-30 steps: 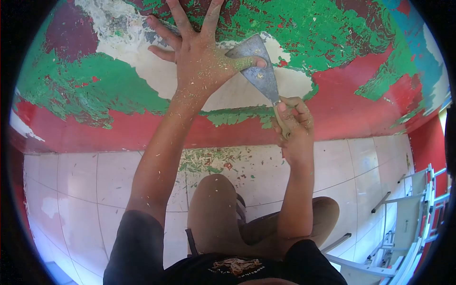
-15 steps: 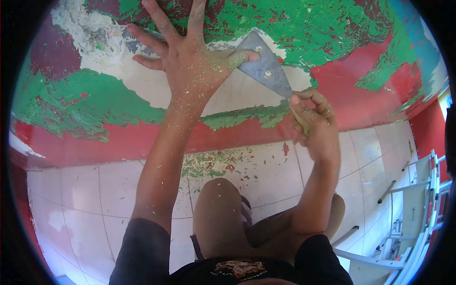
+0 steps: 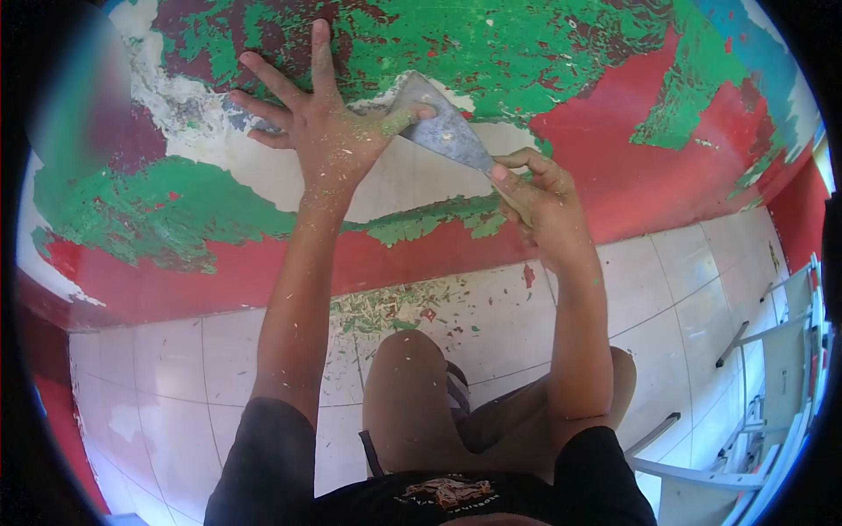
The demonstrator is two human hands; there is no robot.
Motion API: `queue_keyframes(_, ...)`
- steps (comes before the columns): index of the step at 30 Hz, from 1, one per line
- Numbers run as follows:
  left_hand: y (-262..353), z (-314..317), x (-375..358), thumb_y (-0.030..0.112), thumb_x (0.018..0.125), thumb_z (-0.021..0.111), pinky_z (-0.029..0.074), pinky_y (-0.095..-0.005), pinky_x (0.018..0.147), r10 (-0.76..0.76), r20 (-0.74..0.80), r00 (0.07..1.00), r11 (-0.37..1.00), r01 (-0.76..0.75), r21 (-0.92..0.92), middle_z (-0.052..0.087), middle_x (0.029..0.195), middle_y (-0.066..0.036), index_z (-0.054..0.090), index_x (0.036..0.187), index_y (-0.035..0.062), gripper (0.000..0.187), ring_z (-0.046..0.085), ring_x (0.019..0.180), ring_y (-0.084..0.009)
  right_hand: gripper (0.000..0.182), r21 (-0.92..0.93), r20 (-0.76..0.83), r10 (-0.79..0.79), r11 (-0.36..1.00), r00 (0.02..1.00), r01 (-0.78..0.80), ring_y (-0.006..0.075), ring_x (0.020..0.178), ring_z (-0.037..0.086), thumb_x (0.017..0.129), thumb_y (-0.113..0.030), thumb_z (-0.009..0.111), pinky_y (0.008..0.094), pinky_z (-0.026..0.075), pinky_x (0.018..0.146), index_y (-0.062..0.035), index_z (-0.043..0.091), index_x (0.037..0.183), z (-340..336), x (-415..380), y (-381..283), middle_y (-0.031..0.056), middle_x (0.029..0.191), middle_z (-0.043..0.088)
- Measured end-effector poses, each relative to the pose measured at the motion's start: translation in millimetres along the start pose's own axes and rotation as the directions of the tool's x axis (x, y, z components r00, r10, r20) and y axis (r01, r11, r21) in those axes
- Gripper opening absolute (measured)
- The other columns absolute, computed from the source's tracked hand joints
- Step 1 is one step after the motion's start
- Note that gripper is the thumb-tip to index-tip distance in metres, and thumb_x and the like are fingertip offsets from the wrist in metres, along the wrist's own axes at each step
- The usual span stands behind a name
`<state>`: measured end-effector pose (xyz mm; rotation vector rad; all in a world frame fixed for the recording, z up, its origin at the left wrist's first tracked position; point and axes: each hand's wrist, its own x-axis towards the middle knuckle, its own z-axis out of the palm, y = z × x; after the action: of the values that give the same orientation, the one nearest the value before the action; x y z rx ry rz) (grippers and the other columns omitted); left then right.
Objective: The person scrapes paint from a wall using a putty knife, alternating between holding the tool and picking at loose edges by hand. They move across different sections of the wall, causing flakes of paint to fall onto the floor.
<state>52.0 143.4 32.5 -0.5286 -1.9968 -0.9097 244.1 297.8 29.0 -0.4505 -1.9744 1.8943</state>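
Note:
My right hand (image 3: 544, 195) is closed around the handle of a paint scraper (image 3: 443, 129) with a wide grey triangular blade. The blade's broad edge meets the wall (image 3: 605, 131) at the border between bare whitish plaster (image 3: 254, 167) and green paint (image 3: 412, 44). My left hand (image 3: 338, 131) is spread out over the wall, dusted with paint flakes. Its thumb presses on the blade's face, while the other fingers stretch up over green and maroon paint. The fingers of the right hand hide much of the handle.
Paint flakes (image 3: 399, 311) lie on the white tiled floor (image 3: 254, 359) below the wall. My bent knee (image 3: 405, 377) is close beneath my arms. Folding metal-framed furniture (image 3: 781, 377) stands at the right. A blurred greenish shape crosses the upper left.
Both hands and the scraper appear further left in the view, partly because the camera has shifted. The thumb stays on the blade and the right hand keeps its grip.

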Motion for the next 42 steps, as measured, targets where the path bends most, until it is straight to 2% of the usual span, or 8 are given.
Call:
queue_keyframes(9,-22.0,-20.2,-4.7,0.062,0.057,0.093,0.013,-0.0819,0.112,0.005,0.035,0.999,0.995,-0.001,-0.100,-0.002,0.172,-0.022,0.036,0.160,0.0296,0.122,-0.008,0.153,-0.0570,0.025,-0.357,0.023,-0.321,0.882,0.947,0.307,0.0163,0.063,0.054,0.093,-0.025,0.076,0.0352,0.046,0.062,-0.0021,0.068,0.099,23.4,6.6,-19.5,0.0064,0.070,0.060)
queue_keyframes(16,-158.4,-31.5,-195.0,0.017,0.081,0.083,0.038,-0.0536,0.113,0.413,0.034,0.910,0.900,-0.402,-0.169,0.039,0.158,-0.025,0.062,0.129,0.0115,0.053,0.043,0.141,-0.0450,0.028,-0.505,0.353,0.082,0.856,0.932,0.116,0.0288,0.083,0.068,0.088,-0.029,0.077,0.0419,0.052,0.076,-0.0026,0.067,0.093,-16.5,-8.8,109.9,0.0165,0.090,0.070)
queue_keyframes(20,-325.4,-143.7,-444.3,0.037,0.090,0.075,0.035,-0.0565,0.117,-0.108,0.822,0.559,0.994,0.040,0.103,0.041,0.155,-0.028,0.056,0.143,0.0120,0.062,0.042,0.141,-0.0468,0.032,-0.862,0.186,0.395,0.505,0.900,-0.043,0.0319,0.093,0.070,0.085,-0.029,0.078,0.0431,0.054,0.082,-0.0008,0.071,0.099,-50.5,-12.9,147.1,0.0194,0.099,0.073)
queue_keyframes(23,-275.7,-224.5,-460.8,0.074,0.088,0.060,0.018,-0.0670,0.121,-0.989,0.146,0.025,0.147,0.315,0.938,0.016,0.169,-0.024,0.023,0.164,0.0151,0.102,0.014,0.157,-0.0395,0.034,-0.836,0.305,0.211,0.527,0.929,0.155,0.0316,0.089,0.071,0.085,-0.029,0.077,0.0418,0.054,0.081,-0.0004,0.072,0.103,-62.4,-7.6,152.1,0.0193,0.101,0.074)
queue_keyframes(28,-303.1,-257.1,-503.9,0.089,0.083,0.048,0.010,-0.0730,0.119,-0.378,0.922,0.085,0.889,-0.244,0.387,0.006,0.171,-0.023,0.027,0.163,0.0125,0.113,-0.001,0.157,-0.0465,0.036,-0.696,0.284,0.313,0.717,0.906,-0.030,0.0227,0.081,0.069,0.087,-0.030,0.077,0.0373,0.055,0.074,-0.0008,0.073,0.109,-51.5,-13.1,138.8,0.0140,0.102,0.075)
queue_keyframes(33,-273.6,-246.9,-484.9,0.077,0.083,0.063,0.017,-0.0717,0.117,-0.489,0.864,0.123,0.858,-0.109,0.501,0.010,0.171,-0.021,0.049,0.148,0.0096,0.095,0.007,0.155,-0.0495,0.039,-0.696,0.327,0.304,0.718,0.895,0.011,0.0169,0.077,0.066,0.089,-0.033,0.076,0.0347,0.054,0.064,-0.0032,0.072,0.114,-44.0,-23.7,119.5,0.0097,0.095,0.073)
queue_keyframes(35,-277.4,-234.3,-491.5,0.069,0.083,0.069,0.022,-0.0715,0.115,-0.405,0.794,0.453,0.894,0.012,0.449,0.012,0.170,-0.022,0.052,0.144,0.0112,0.085,0.011,0.154,-0.0508,0.041,-0.700,0.303,0.325,0.714,0.896,-0.022,0.0154,0.076,0.065,0.089,-0.034,0.075,0.0334,0.053,0.060,-0.0042,0.071,0.117,-45.7,-27.1,104.6,0.0084,0.090,0.071)
queue_keyframes(42,-251.7,-205.9,-460.5,0.062,0.091,0.064,0.022,-0.0728,0.114,-0.419,0.855,0.307,0.886,-0.070,0.459,0.001,0.173,-0.019,0.058,0.141,0.0112,0.072,0.006,0.153,-0.0550,0.037,-0.443,0.223,0.040,0.894,0.974,0.065,0.0087,0.065,0.054,0.099,-0.032,0.068,0.0240,0.048,0.058,-0.0075,0.067,0.126,-37.9,-30.4,95.2,0.0007,0.078,0.058)
